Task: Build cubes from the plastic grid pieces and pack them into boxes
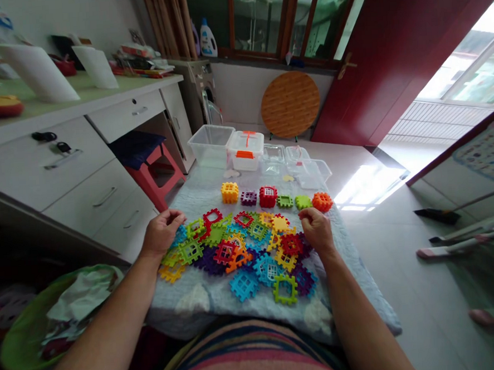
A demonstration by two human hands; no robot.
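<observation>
The left hand (162, 235) rests at the left edge of a loose pile of flat, square, bright plastic building pieces with toothed edges (225, 253), and the right hand (318, 229) rests at the right edge, so the pile lies between the two hands and also nearer to the body than they are. The fingers of both hands are bent inward, with the tips close together; I see no piece in them, but I cannot tell if something small is hidden there. Just beside the left hand is a light-blue toothed piece (180, 235), and whether they touch is not clear. Close to the right hand, on its inner side, lies a red toothed square (291, 244). Just beyond the right hand stands an orange rounded toothed block (322, 202), and farther from the hands, toward their middle, stand a red toothed cube (268, 196) and a yellow toothed cube (229, 192). Under everything spreads a pale-blue patterned tablecloth (357, 284). I judge the pieces to be light and stiff, a little smooth, and not very fragile. A flat one is probably best taken by two opposite toothed edges, between thumb and forefinger; a cube should be held gently across its sides, because hard squeezing may open its joints.
</observation>
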